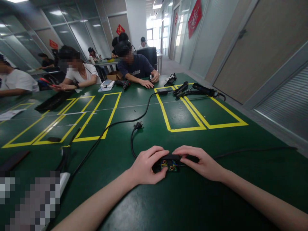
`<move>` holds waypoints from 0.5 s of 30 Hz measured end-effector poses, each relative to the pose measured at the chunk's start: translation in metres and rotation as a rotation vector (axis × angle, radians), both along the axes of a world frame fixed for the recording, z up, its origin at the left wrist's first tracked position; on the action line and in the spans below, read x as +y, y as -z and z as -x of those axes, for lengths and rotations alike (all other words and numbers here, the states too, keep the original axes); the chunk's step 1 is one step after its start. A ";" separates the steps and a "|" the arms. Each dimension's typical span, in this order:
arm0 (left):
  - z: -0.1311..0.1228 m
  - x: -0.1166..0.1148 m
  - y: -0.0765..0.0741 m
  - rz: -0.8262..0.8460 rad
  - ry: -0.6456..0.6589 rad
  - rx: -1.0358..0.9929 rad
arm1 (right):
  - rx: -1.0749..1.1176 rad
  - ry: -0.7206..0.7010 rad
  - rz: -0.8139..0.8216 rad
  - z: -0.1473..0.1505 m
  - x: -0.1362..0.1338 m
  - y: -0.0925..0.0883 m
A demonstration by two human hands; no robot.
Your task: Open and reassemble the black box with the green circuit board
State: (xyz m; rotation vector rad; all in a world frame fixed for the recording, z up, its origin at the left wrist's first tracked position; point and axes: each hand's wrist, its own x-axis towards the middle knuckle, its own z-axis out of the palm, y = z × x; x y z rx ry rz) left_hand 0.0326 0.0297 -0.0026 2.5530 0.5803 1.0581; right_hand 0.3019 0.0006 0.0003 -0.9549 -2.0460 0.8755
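Observation:
In the head view, my left hand (149,165) and my right hand (201,162) meet over a small opened power adapter at the near middle of the table. Its green circuit board (172,163) shows two round copper coils, with a black casing part (171,157) along its far side. My left thumb and fingers close around the left end. The right thumb and fingers pinch the casing part at the right end. A black cord with a plug (137,125) curves out beyond my left hand. Another black cord (252,149) runs off to the right.
Yellow tape rectangles (187,130) mark the green table (202,205). Black cables and parts (192,89) lie at the far right, a drill (124,84) and a white device (106,85) further left. A long cord (120,122) crosses the table. A co-worker (137,65) sits opposite; others work at left.

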 end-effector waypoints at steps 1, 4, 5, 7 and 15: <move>0.000 0.000 0.000 -0.004 0.011 0.003 | 0.015 -0.016 -0.023 0.000 -0.001 0.000; 0.000 0.001 0.002 -0.003 0.022 0.054 | 0.015 -0.053 -0.082 0.001 -0.003 -0.002; 0.000 0.001 0.002 0.000 0.027 0.086 | 0.002 -0.065 -0.107 0.001 -0.004 -0.002; 0.000 0.002 0.004 -0.004 0.042 0.148 | -0.035 -0.086 -0.155 0.002 -0.005 -0.003; -0.001 0.004 0.010 -0.025 0.037 0.223 | -0.136 -0.045 -0.201 0.002 -0.006 0.005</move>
